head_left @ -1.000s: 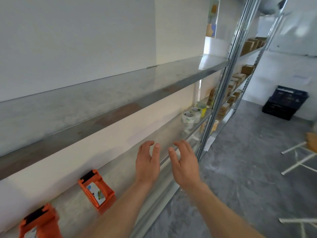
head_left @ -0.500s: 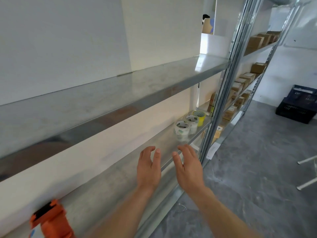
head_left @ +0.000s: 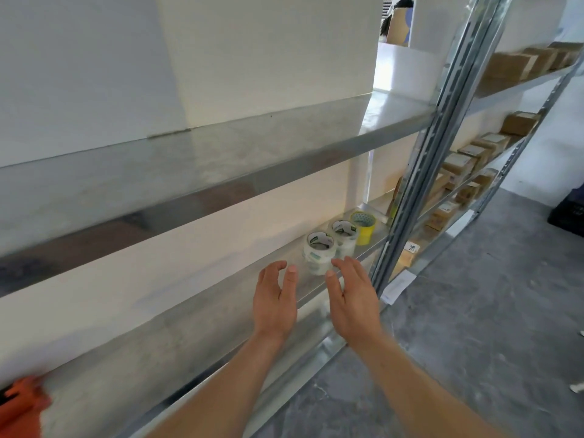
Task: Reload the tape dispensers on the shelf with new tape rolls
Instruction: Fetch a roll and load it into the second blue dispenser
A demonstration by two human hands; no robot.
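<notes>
Left hand (head_left: 274,303) and right hand (head_left: 353,302) side by side, fingers spread, empty, just short of nearest clear tape roll (head_left: 319,252) on metal shelf (head_left: 177,336).

no readable text | green-white labels on clear tape rolls (head_left: 319,252) just beyond the fingertips: blurred | white tag (head_left: 411,248) right of the fingers: marks illegible

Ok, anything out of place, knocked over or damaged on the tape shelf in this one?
Nothing stands out. Two clear tape rolls and a yellow tape roll sit in a row on the metal shelf. Both hands, left hand and right hand, are open and empty short of them. An orange tape dispenser is cut off at the frame's corner.
</notes>
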